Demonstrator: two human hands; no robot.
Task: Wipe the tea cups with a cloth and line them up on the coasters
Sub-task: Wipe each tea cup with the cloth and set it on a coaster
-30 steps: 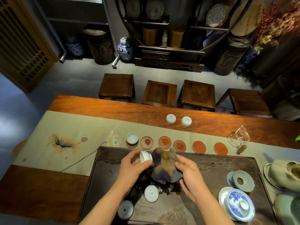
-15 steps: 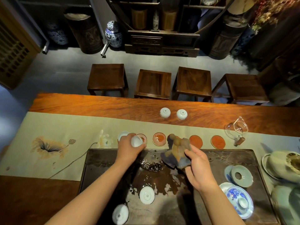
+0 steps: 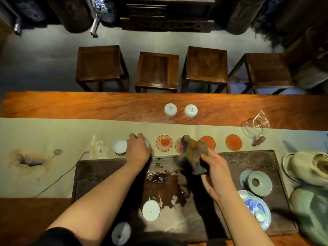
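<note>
Cups lie nearest: one upturned cup at the near edge of the dark tea tray, and a second upturned cup a little farther in, beside a wet brown patch. On the tray's right side stand a blue-and-white lidded bowl and a pale green saucer.

Over the tray's middle, the right hand grips a bunched brown-and-blue cloth, fingers curled round its lower folds, the cloth held up off the tray.

Beyond the tray's far edge, on the pale runner, the left hand reaches down over the second coaster in the row, fingers curled around a white cup of which only a sliver shows; whether the cup touches its coaster I cannot tell. Just to its left, an upright cup sits on the first coaster. To the right run more orange coasters: one bare coaster, one partly hidden behind the cloth, then two more.

A glass pitcher lies tipped at the runner's right end. Farther still, on the bare wooden table, two inverted cups stand side by side. Four wooden stools line the far side.
</note>
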